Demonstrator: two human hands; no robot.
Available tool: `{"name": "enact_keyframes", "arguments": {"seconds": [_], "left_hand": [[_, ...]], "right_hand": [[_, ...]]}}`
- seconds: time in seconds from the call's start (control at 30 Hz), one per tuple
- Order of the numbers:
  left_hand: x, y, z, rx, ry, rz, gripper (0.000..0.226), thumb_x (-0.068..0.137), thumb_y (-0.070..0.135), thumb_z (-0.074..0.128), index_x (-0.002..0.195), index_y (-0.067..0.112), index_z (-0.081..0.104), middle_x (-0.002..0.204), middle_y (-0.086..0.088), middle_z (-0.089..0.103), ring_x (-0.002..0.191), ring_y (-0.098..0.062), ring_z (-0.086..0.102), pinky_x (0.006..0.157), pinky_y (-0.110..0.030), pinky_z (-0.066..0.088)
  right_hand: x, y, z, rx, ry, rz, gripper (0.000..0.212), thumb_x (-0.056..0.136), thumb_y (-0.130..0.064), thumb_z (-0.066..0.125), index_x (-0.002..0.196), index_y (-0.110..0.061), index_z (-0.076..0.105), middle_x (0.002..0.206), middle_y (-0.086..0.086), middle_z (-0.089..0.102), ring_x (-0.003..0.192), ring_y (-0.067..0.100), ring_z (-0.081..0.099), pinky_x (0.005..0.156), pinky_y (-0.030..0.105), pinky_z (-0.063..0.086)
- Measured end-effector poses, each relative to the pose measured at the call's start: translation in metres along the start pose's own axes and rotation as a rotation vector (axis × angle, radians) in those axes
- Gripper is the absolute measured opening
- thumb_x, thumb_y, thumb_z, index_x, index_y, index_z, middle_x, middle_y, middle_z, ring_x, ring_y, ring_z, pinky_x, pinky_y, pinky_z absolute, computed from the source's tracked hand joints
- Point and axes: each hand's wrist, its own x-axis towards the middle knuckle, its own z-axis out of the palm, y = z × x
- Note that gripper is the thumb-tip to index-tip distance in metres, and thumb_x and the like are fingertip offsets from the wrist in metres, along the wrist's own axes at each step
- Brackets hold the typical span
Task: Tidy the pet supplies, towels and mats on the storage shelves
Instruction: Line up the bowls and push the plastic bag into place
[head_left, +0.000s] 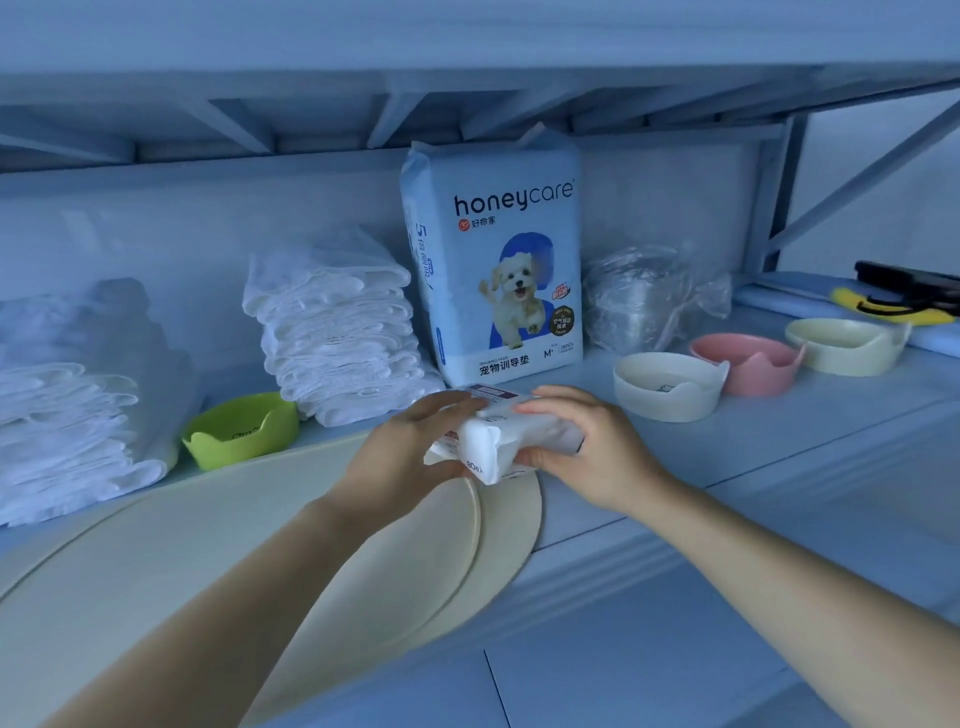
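Both my hands hold a white soft pack of wipes (506, 439) just above the shelf, in front of the tall honeycare pad bag (496, 260). My left hand (410, 449) grips its left end, my right hand (582, 441) its right end. Under the pack lie two overlapping cream round mats (363, 545) that stick out over the shelf's front edge. Two stacks of folded white towels stand at the left, one (337, 332) beside the bag and one (72, 410) at the far left. A green bowl (244, 428) sits between the stacks.
To the right on the shelf (753, 452) stand a cream bowl (670, 384), a pink bowl (748, 361) and another cream bowl (847, 343). A crumpled clear plastic bag (649, 296) lies behind them. Black and yellow tools (904, 296) lie far right. The upper shelf hangs low overhead.
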Motion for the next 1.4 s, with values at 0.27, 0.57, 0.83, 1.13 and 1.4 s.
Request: {"name": "enact_keyframes", "arguments": {"seconds": [0.27, 0.57, 0.83, 1.13, 1.4], "left_hand": [[0.027, 0.022, 0.025, -0.074, 0.021, 0.127, 0.056, 0.083, 0.018, 0.068, 0.132, 0.034, 0.047, 0.123, 0.036, 0.04, 0.106, 0.005, 0.048, 0.091, -0.019, 0.044], [0.083, 0.076, 0.031, 0.001, 0.146, 0.303, 0.064, 0.079, 0.014, 0.072, 0.132, 0.033, 0.043, 0.132, 0.027, 0.041, 0.117, 0.0, 0.047, 0.093, -0.015, 0.042], [0.158, 0.159, 0.079, -0.104, 0.224, 0.331, 0.068, 0.076, 0.012, 0.074, 0.135, 0.028, 0.043, 0.136, 0.025, 0.038, 0.126, 0.001, 0.039, 0.1, -0.027, 0.041], [0.237, 0.266, 0.173, -0.056, 0.288, 0.362, 0.059, 0.067, 0.023, 0.064, 0.121, 0.039, 0.044, 0.123, 0.023, 0.044, 0.109, 0.01, 0.043, 0.085, -0.006, 0.038], [0.31, 0.283, 0.215, -0.025, 0.266, 0.367, 0.053, 0.066, 0.016, 0.059, 0.116, 0.031, 0.052, 0.119, 0.015, 0.051, 0.101, -0.001, 0.051, 0.078, -0.025, 0.047]], "right_hand": [[-0.012, 0.012, -0.051, -0.2, -0.049, -0.103, 0.067, 0.061, -0.024, 0.086, 0.123, -0.021, 0.058, 0.126, -0.01, 0.045, 0.114, -0.005, 0.042, 0.095, 0.001, 0.026], [0.0, 0.034, -0.121, -0.28, 0.218, -0.274, 0.05, 0.066, -0.007, 0.079, 0.112, -0.018, 0.065, 0.115, -0.002, 0.055, 0.1, -0.002, 0.053, 0.08, 0.007, 0.038], [0.012, 0.08, -0.225, -0.266, 0.308, -0.28, 0.048, 0.066, -0.002, 0.074, 0.11, -0.02, 0.066, 0.114, -0.008, 0.053, 0.101, -0.001, 0.051, 0.07, 0.003, 0.036], [-0.004, 0.174, -0.341, -0.335, 0.321, -0.265, 0.046, 0.067, -0.008, 0.066, 0.111, -0.019, 0.064, 0.113, -0.005, 0.055, 0.095, 0.009, 0.055, 0.074, 0.022, 0.045], [0.023, 0.235, -0.394, -0.367, 0.203, -0.216, 0.053, 0.07, -0.011, 0.074, 0.12, -0.018, 0.059, 0.119, -0.001, 0.052, 0.101, 0.004, 0.049, 0.083, 0.018, 0.042]]}}
